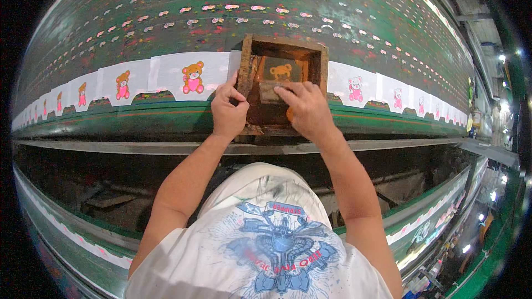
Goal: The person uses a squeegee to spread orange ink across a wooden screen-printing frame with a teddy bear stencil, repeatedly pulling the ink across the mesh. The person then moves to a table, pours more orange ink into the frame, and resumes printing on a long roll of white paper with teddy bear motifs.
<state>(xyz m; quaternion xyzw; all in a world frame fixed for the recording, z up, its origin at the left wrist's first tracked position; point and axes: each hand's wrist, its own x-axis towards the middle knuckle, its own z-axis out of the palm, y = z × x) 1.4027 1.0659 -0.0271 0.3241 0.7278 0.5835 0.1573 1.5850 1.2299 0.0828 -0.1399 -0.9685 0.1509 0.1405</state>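
A wooden screen-printing frame (318, 58) lies on a long green printing table (166, 11), over one white fabric piece. A brown bear outline shows through its mesh. My left hand (228, 109) grips the frame's left side rail. My right hand (303, 108) is inside the frame, closed on a squeegee (267, 92) that rests on the mesh near the front edge. White fabric pieces (172, 75) with printed brown-and-pink bears lie in a row to the left. More white pieces (354, 86), with pink-only bears, run to the right.
Rows of small pink and white marks cover the far part of the green table. A metal rail (111, 147) runs along the table's front edge. A second table (432, 210) with white pieces curves away at the lower right. Lamps shine at the right.
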